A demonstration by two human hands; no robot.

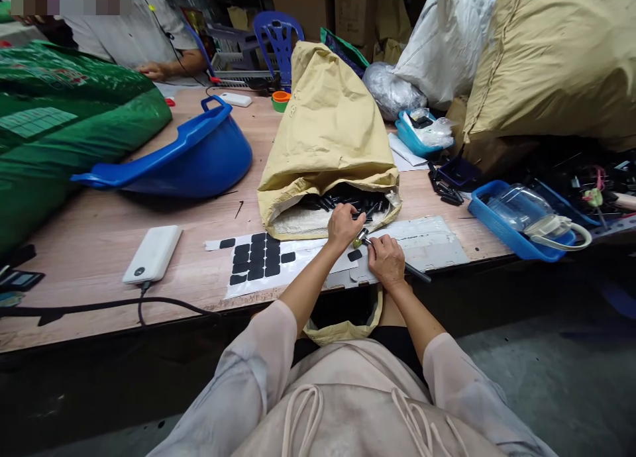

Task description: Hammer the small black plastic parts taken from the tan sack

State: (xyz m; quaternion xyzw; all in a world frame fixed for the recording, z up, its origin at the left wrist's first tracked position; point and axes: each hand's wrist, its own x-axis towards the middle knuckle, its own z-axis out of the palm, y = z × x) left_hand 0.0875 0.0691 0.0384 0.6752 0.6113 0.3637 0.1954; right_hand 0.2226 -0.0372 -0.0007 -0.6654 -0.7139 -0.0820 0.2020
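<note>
At the mouth of a yellow sack [338, 126], my left hand [342, 225] has its fingers closed on a small black piece [362, 216]. Many similar black pieces [342, 197] lie inside the sack's white-lined opening. My right hand [387, 258] is wrapped round a dark-handled tool [418, 273] with a shiny metal head, which points toward my left hand. Under my hands is a grey-white board [432, 242]. Left of them, a white sheet [271, 286] carries rows of black rounded-square stickers [257, 255]; a single black sticker [354, 255] sits close to my right hand.
A white power bank [153, 255] with a cable lies left, near a blue basin [209, 155] and a green sack [74, 126]. Blue trays [527, 245] and a large tan sack [556, 59] stand right. An open bag [342, 331] hangs below the table edge. Another person's hand [154, 71] is across the table.
</note>
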